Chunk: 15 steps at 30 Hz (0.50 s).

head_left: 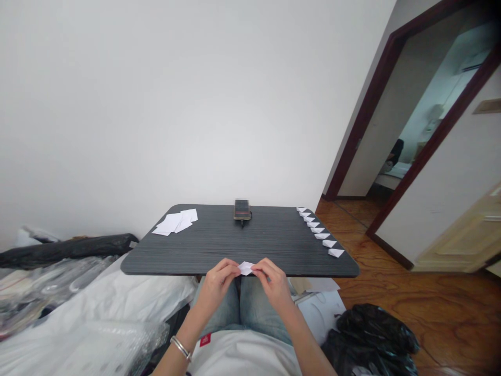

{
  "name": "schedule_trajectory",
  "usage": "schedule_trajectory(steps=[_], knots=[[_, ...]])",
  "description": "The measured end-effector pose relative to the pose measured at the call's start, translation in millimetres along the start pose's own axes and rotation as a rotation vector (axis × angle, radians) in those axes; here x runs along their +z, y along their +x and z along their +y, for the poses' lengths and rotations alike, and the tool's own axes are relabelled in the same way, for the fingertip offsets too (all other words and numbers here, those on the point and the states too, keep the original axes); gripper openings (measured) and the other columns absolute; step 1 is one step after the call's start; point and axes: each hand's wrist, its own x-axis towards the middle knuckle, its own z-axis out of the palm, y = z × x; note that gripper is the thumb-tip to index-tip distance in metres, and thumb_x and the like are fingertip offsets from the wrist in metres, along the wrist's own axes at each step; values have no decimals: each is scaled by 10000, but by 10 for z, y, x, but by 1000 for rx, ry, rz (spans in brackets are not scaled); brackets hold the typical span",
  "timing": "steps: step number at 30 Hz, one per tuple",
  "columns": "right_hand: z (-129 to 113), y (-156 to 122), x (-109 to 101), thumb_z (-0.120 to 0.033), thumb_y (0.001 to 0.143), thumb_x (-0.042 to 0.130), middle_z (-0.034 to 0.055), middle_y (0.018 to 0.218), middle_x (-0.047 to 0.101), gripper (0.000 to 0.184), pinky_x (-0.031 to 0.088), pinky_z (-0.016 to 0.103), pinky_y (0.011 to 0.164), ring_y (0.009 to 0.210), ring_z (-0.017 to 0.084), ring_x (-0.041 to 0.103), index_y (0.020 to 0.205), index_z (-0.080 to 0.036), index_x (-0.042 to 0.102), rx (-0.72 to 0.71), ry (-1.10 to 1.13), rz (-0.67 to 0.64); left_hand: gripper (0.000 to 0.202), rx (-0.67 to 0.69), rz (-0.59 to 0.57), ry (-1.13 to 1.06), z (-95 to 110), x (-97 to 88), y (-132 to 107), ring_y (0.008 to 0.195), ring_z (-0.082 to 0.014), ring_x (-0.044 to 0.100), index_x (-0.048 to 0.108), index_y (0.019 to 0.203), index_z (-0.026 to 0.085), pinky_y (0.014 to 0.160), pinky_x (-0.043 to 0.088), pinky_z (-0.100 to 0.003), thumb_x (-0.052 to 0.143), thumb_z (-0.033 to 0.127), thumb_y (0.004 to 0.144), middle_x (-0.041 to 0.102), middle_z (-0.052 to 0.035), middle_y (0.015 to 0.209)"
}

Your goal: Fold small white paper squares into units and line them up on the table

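A small folded paper (246,268) is pinched between the left hand (219,284) and right hand (273,283), just above the near edge of the worktop (274,256).

Both hands are narrowly closed on its ends. A row of paper triangles (320,231) is lined along the worktop's right side, loose paper sheets (174,223) are laid at far left, and a phone (241,210) is placed at the back.

Ahead of the right hand (274,284), a dark grey worktop (274,248) stands against a plain white wall (156,104); right of the hand, a reddish wooden floor (438,313) runs through a dark-framed doorway (362,120) into a brighter room (438,104)
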Motion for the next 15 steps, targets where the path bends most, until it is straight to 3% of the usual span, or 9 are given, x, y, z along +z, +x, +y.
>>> schedule_trajectory(steps=[15], knots=[[23,17,-54,-105,881,405,15,720,545,223,380,244,637,677,148,533,761,-183,576,-3,-58,-21,127,-14,-45,-55,16,26,18,820,-156,595,649,834,181,739,452,-253,523,174,853,610,-56,888]])
